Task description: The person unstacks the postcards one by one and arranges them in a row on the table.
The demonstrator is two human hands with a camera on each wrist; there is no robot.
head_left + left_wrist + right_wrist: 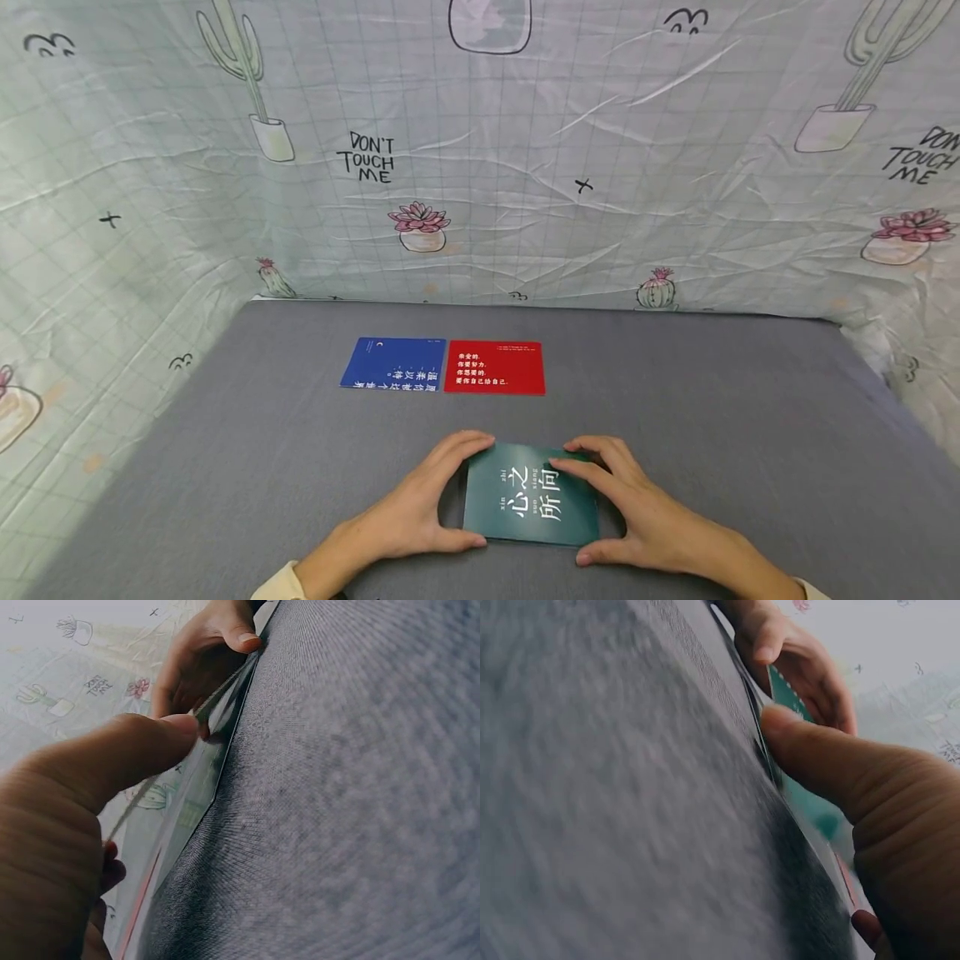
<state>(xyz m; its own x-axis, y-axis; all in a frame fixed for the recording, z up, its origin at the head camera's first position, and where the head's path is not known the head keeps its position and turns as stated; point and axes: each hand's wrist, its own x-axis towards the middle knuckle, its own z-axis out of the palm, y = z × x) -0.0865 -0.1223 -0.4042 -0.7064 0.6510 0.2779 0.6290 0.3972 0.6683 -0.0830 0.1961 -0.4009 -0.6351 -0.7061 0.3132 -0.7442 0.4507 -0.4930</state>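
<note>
A green card point(517, 508) with large white characters is near the front of the table, between both hands. My left hand point(423, 500) holds it at the left end, thumb at the near corner and fingers at the far corner. At the right end my right hand point(645, 508) grips it, with the thumb by the near corner and a finger over the top face. The wrist views show a glossy layer point(217, 761) below the upper card edge; whether it is a second card I cannot tell. Beyond lie a blue card point(393, 362) and a red card point(495, 367), side by side.
The grey cloth-covered table point(712, 400) stretches out around the cards. Behind and beside it hangs a pale curtain point(525, 150) printed with cacti and lettering, meeting the table's back edge.
</note>
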